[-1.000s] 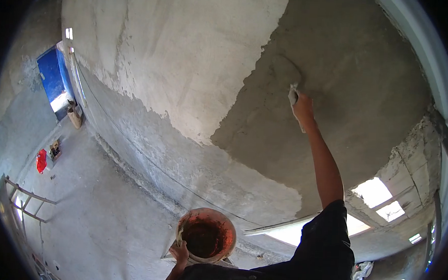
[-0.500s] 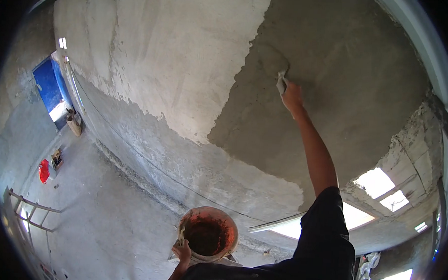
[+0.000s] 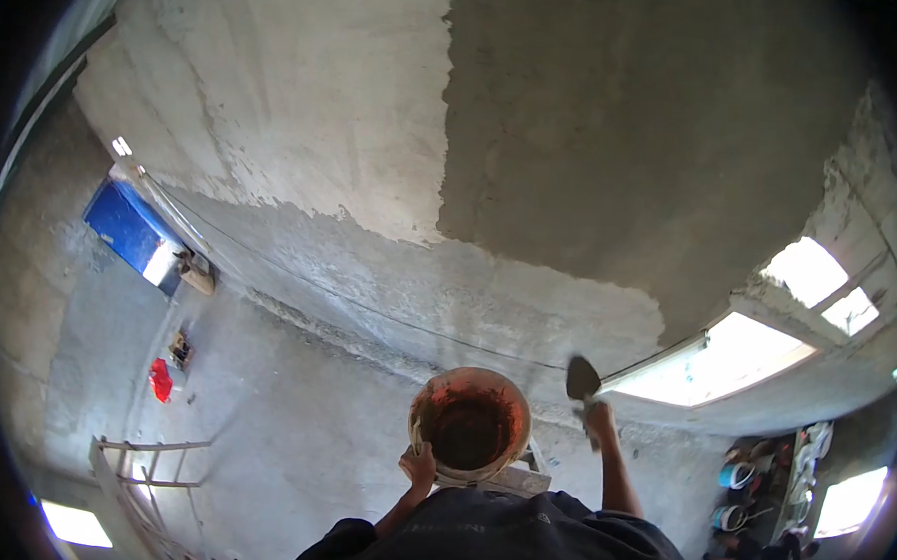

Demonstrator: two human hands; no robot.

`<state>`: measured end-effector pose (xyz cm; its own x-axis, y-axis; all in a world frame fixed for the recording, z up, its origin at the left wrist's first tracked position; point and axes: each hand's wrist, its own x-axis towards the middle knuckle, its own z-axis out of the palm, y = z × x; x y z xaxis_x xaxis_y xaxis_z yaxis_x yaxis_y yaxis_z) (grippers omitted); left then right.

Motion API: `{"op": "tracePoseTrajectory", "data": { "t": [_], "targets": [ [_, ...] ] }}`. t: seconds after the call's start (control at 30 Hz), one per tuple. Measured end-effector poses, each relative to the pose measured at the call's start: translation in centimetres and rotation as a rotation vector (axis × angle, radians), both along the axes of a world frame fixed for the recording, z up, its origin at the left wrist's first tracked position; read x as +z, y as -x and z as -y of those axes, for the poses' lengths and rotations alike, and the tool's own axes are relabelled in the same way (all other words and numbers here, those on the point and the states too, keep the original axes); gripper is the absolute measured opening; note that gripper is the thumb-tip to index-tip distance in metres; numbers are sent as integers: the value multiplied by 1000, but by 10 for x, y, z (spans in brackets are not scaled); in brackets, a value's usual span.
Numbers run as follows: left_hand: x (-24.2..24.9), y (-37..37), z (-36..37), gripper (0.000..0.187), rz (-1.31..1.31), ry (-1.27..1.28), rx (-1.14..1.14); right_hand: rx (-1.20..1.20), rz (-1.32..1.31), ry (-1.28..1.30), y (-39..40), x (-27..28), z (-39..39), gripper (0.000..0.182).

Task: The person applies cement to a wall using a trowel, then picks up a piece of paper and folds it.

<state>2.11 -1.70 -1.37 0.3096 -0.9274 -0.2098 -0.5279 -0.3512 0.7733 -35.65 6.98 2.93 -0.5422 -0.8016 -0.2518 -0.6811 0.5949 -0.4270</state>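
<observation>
With our left hand (image 3: 418, 466) we grip the bucket (image 3: 472, 384) at its left rim, fingers clamped there. The bucket sits in front of our body, its inside stained orange, with part of a bench (image 3: 520, 480) showing beneath it. Our right hand (image 3: 599, 421) is wrapped round the handle of a trowel (image 3: 583, 378), which we hold to the bucket's right, well below the dark plaster (image 3: 635, 128).
</observation>
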Motion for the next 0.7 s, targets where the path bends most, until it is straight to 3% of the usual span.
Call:
{"op": "tracePoseTrajectory", "data": {
  "t": [0.03, 0.07, 0.17, 0.2, 0.23, 0.3, 0.37, 0.5, 0.53, 0.63, 0.7],
  "targets": [
    [3, -2, -1, 35, 20, 2, -11, -41, 7, 167, -4, -70, -48, 49],
    [7, -2, -1, 36, 22, -28, -22, -142, 6, 57, -13, -125, -94, 53],
    [-2, -11, 2, 42, 94, -18, -89, -572, 160, 79, -76, -141, -190, 53],
    [-6, -8, 10, 46, 162, -5, -139, -685, 156, 140, -95, -138, -208, 32],
    [-5, -7, 18, 46, 171, 11, -139, -1057, 512, 235, -113, -122, -210, 18],
    [-7, -10, 15, 49, 136, -100, -93, -1179, 540, 410, -135, -150, -241, 11],
    [-19, -14, 21, 51, 114, -85, -105, -1205, 607, 251, -145, -129, -249, 7],
    [-14, -11, 24, 53, 148, -91, -66, -1083, 458, -148, -152, -158, -272, 24],
    [-12, -12, 23, 55, 164, -116, -84, -1054, 506, -161, -152, -164, -277, 35],
    [-10, -10, 26, 55, 159, -127, -76, -935, 526, -172, -148, -137, -259, 34],
    [-16, -12, 23, 55, 131, -113, -45, -963, 501, -158, -139, -151, -245, 28]
  ]
}}
